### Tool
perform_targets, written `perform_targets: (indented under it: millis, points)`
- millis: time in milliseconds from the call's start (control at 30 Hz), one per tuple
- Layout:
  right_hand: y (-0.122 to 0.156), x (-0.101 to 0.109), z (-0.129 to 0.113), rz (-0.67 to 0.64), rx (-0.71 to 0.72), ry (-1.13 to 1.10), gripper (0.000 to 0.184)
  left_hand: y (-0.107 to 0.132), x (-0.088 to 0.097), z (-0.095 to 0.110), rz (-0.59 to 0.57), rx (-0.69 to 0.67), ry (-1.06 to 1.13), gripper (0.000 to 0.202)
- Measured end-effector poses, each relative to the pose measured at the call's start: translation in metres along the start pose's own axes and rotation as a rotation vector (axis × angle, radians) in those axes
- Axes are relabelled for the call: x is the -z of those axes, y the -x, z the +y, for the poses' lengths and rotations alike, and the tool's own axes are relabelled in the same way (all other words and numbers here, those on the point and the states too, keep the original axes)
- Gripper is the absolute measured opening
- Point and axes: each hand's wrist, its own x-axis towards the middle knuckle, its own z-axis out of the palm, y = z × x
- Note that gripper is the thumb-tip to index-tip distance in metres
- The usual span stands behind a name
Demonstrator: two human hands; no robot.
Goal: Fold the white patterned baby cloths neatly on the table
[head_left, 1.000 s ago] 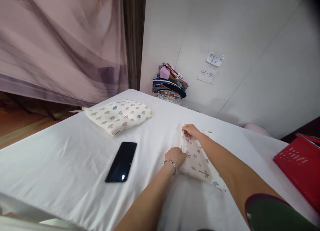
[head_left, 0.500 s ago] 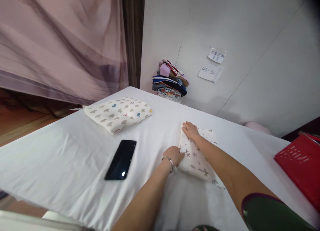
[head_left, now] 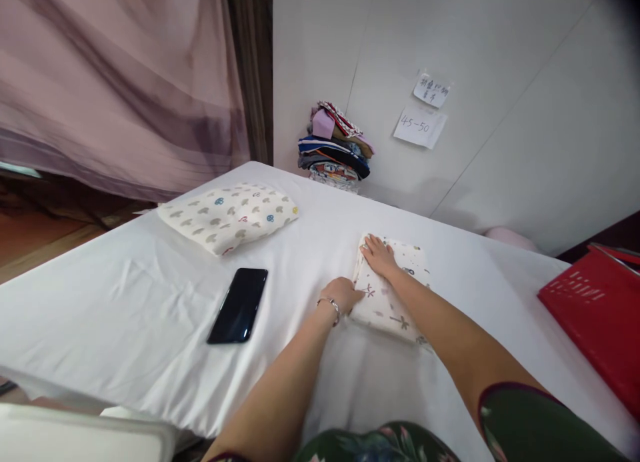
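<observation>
A cream cloth [head_left: 383,307] with a small palm-tree print lies folded into a flat pad on the white-covered table. At its left edge is my left hand [head_left: 343,294], with a bracelet at the wrist; the thumb rests on top and the other fingers curl at the edge, partly hidden. My right hand [head_left: 379,255] lies flat on the pad's far left part, fingers stretched out. Part of the pad is covered by my right forearm. Further left, a second cream cloth [head_left: 233,215] with grey and coloured motifs lies loosely bunched.
A black phone [head_left: 238,306] lies on the white sheet [head_left: 165,302] left of my hands. Behind the table, folded clothes [head_left: 336,145] are stacked against the wall. A red bag [head_left: 595,309] is at the right edge. A pink curtain [head_left: 125,69] hangs at the left.
The view has shifted slightly, so everything sits a little higher and more to the left. Both hands stay at nearly the same places on the folded cloth.
</observation>
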Motion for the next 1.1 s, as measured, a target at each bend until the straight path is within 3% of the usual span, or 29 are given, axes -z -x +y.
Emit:
perform_targets:
  millis: [200,500,733,833,933,1100]
  points:
    - [0.008,0.013,-0.005,-0.038,-0.033,-0.069,0.053,-0.001,0.001,-0.003,-0.005,-0.042,0.002,0.036]
    - [0.117,-0.011,-0.004,-0.037,0.183,-0.045,0.055,-0.007,-0.003,-0.007,-0.003,-0.041,0.075,0.038]
    - [0.120,-0.003,-0.004,-0.055,0.142,-0.201,0.055,0.004,-0.008,-0.015,0.084,-0.078,0.340,0.043]
    - [0.130,-0.003,-0.001,0.029,0.163,-0.312,0.048,0.019,-0.012,-0.023,0.065,-0.114,0.394,0.039]
    - [0.149,-0.010,0.000,0.146,0.281,-0.335,0.040,0.036,-0.018,-0.031,0.065,-0.127,0.488,0.030]
    - [0.169,-0.012,-0.010,0.300,0.448,-0.389,0.032,0.055,-0.029,-0.037,0.273,-0.090,0.564,0.024]
